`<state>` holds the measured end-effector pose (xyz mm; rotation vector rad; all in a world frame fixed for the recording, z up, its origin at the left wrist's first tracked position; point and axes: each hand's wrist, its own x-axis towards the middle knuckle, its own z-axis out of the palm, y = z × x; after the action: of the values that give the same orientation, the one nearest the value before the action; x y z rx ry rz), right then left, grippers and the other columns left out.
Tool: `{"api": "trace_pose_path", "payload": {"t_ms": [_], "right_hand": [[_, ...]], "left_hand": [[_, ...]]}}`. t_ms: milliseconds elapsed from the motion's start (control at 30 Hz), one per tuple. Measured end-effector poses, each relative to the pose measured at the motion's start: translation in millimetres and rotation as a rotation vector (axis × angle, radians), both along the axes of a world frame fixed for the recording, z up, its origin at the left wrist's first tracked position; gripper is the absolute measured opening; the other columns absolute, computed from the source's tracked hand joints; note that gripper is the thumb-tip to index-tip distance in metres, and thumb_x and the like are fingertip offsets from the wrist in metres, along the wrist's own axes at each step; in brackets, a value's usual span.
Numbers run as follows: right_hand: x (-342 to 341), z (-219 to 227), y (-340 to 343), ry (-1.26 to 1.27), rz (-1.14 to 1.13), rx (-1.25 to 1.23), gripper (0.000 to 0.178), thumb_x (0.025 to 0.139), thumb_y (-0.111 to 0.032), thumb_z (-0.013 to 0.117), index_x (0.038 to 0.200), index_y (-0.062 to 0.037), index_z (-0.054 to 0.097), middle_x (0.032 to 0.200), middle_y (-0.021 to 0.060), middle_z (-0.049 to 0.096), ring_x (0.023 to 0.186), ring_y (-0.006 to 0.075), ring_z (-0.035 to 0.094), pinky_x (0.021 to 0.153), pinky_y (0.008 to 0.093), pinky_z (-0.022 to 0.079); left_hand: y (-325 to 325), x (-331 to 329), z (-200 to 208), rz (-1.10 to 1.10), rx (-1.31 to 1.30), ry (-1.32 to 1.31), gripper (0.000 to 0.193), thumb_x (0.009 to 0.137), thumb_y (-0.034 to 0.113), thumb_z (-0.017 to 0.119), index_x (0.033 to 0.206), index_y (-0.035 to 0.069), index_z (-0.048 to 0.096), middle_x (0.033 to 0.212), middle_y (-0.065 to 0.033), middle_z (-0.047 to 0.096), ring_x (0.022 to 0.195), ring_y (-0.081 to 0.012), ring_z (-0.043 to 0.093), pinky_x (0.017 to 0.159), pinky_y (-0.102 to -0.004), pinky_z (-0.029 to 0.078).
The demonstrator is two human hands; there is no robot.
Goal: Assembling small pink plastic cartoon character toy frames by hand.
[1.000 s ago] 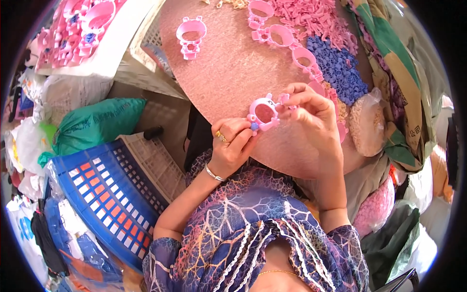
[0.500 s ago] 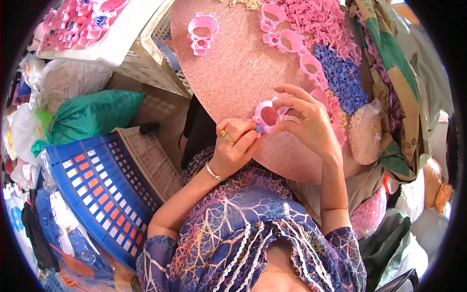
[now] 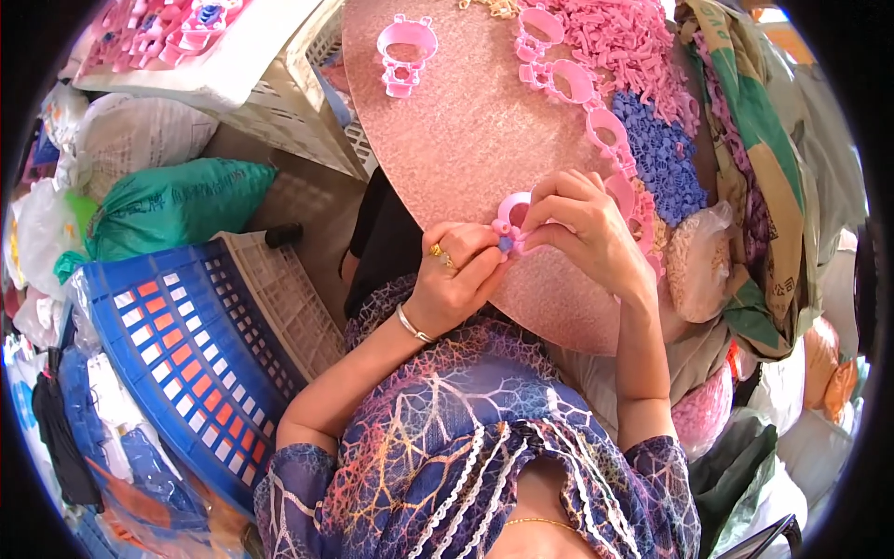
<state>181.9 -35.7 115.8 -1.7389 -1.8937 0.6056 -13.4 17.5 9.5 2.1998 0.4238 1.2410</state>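
Note:
Between my two hands, over the near part of the round table, is a pink ring-shaped plastic piece point(image 3: 511, 204). My left hand point(image 3: 456, 270) pinches its lower left side, where a small blue plastic part point(image 3: 506, 244) shows at the fingertips. From the right, my right hand point(image 3: 582, 228) has its fingers closed on the same pink piece and covers much of it. A similar pink frame point(image 3: 407, 54) lies alone on the table's far left. More pink frames point(image 3: 570, 82) run in a row along the right, partly behind my right hand.
Heaped on the table point(image 3: 456, 130) are pink parts point(image 3: 615, 42) and blue parts point(image 3: 656, 154), with a clear bag of pale pieces point(image 3: 700, 261) nearby. A blue basket point(image 3: 186, 373) and a green bag point(image 3: 182, 205) stand left. Pink pieces point(image 3: 163, 33) cover a white surface at the far left.
My right hand has moved slightly left, closer to my left hand, and its fingers have drawn together over the pink piece. The whole view has shifted a little.

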Motion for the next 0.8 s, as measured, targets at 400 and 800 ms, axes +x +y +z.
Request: {"api": "trace_pose_path", "payload": {"t_ms": [400,800], "right_hand": [[-0.6,-2.5,9.6,-0.125,0.055,-0.062,0.010,0.082,-0.023,0.074,0.084,-0.0139,0.071,0.082,-0.0006,0.067,0.084,0.0205,0.057,0.087,0.0371,0.035],[1.0,14.5,44.2,-0.132,0.096,-0.366,0.013,0.078,-0.022,0.078,0.080,-0.0102,0.072,0.079,0.0030,0.068,0.085,0.0242,0.062,0.086,0.0375,0.038]], "left_hand": [[-0.7,-1.1,-2.5,-0.022,-0.016,-0.016,0.032,0.068,0.003,0.085,0.095,0.008,0.067,0.104,-0.0042,0.065,0.095,-0.0206,0.065,0.089,-0.0357,0.044],[-1.1,0.2,-2.4,-0.013,-0.024,-0.037,0.031,0.070,0.004,0.086,0.095,0.007,0.067,0.105,-0.0051,0.065,0.094,-0.0215,0.066,0.090,-0.0368,0.045]]}}
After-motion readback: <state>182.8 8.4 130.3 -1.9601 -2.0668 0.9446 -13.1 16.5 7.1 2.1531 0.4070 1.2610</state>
